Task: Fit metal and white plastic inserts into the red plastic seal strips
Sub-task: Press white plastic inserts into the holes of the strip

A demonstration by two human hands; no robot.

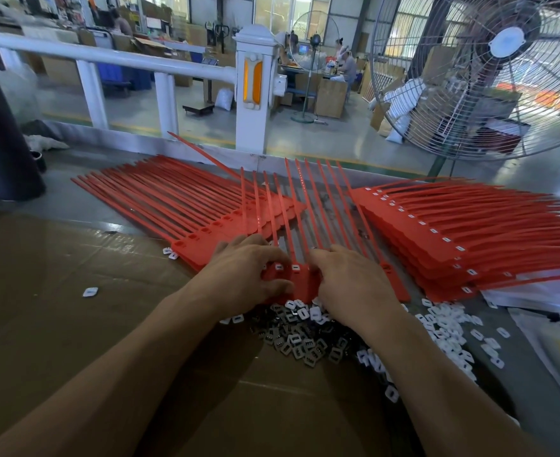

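Observation:
A joined sheet of red seal strips (301, 278) lies in front of me, its thin tails pointing away toward the rail. White inserts show in two of its head sockets between my hands. My left hand (249, 275) grips the sheet's left part, thumb at the near edge and fingers curled over the heads. My right hand (347, 282) lies palm down over the right part, fingers bent onto the heads. Just below the sheet lies a heap of grey metal inserts (301, 344). White plastic inserts (446, 328) are scattered to its right.
A stack of red strips (179, 199) fans out at the left, another stack (453, 232) at the right with white inserts in its heads. Brown cardboard (74, 308) covers the near table. A white rail (107, 57) and a large fan (502, 77) stand beyond.

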